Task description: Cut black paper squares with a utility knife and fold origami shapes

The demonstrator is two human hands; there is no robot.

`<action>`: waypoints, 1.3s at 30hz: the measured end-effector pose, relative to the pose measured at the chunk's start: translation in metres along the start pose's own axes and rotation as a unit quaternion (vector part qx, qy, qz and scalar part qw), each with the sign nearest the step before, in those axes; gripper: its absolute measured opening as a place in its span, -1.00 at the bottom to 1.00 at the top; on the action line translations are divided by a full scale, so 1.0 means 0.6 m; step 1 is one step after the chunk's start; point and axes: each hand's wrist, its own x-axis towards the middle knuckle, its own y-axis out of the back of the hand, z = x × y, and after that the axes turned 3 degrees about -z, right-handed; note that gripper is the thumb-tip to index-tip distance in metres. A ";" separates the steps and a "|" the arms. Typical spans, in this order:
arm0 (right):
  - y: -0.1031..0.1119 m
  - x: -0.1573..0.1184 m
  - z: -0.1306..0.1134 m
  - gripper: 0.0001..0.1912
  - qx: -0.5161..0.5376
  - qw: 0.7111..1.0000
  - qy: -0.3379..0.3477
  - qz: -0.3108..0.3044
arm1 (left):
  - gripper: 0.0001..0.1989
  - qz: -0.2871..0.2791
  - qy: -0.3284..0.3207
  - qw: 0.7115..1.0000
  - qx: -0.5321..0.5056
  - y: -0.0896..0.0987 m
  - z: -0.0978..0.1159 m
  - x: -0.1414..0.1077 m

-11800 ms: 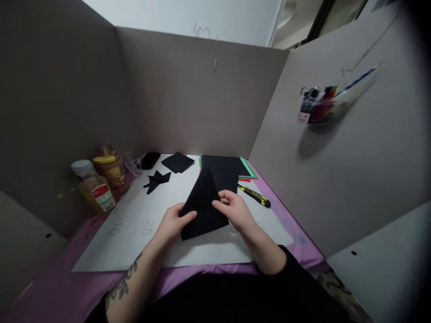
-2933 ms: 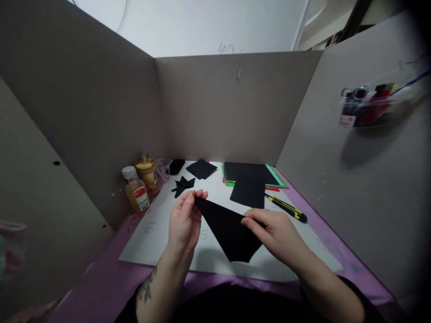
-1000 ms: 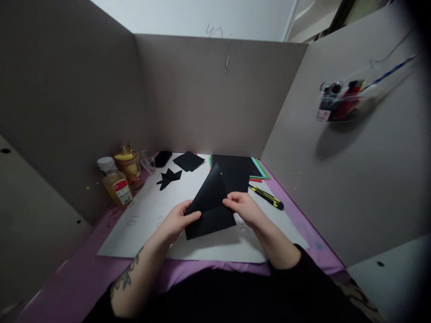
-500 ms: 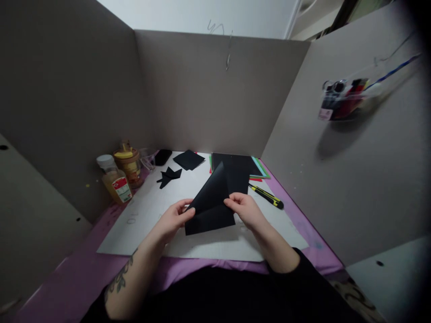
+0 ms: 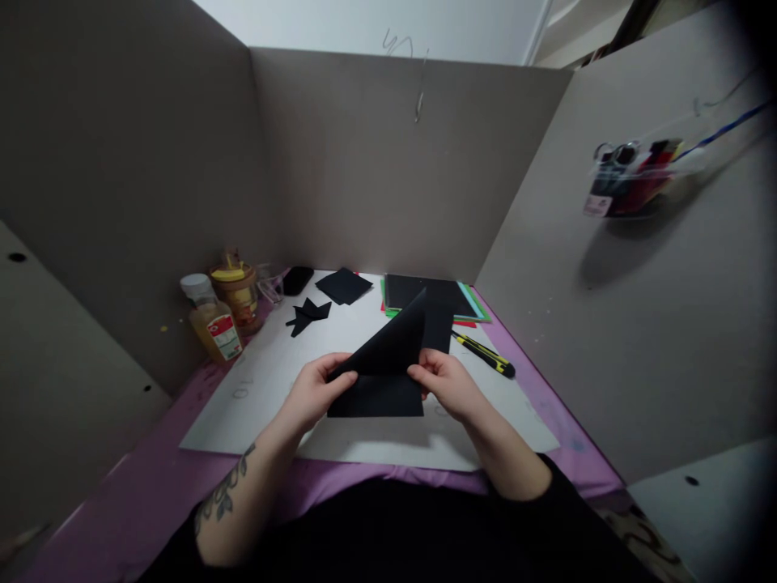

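A black sheet of paper (image 5: 382,393), bent over with its flap rising to a point, is held above the white board. My left hand (image 5: 317,390) pinches its left edge between thumb and fingers. At the right edge, my right hand (image 5: 443,383) grips the paper the same way. Just behind the right side of the sheet lies another dark piece (image 5: 439,325), partly hidden. A yellow and black utility knife (image 5: 486,355) rests right of my right hand. A folded black paper shape (image 5: 307,314) lies farther back on the left.
The white board (image 5: 261,421) covers a purple cloth. Behind are black squares (image 5: 344,286), a coloured paper stack (image 5: 430,296) and a black phone-like object (image 5: 299,280). A glue bottle (image 5: 217,328) and brown cup (image 5: 239,293) stand left. Grey panels surround the table; a pouch (image 5: 631,182) hangs right.
The paper's raised point has swung to the right, and its lower edge has turned more level. Both hands keep hold of it. The whole view has shifted slightly.
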 end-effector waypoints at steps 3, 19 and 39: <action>-0.002 -0.001 0.001 -0.72 -0.011 1.000 -0.006 -0.003 | -0.73 0.014 -0.005 0.998 0.061 0.003 0.001 0.002; -0.004 -0.005 0.027 -0.73 0.237 0.971 -0.014 -0.010 | -0.68 -0.043 0.080 0.966 -0.241 0.001 -0.006 -0.010; -0.028 0.025 0.032 -0.66 0.187 0.973 -0.022 0.134 | -0.52 -0.028 -0.016 0.998 0.061 -0.023 -0.041 -0.009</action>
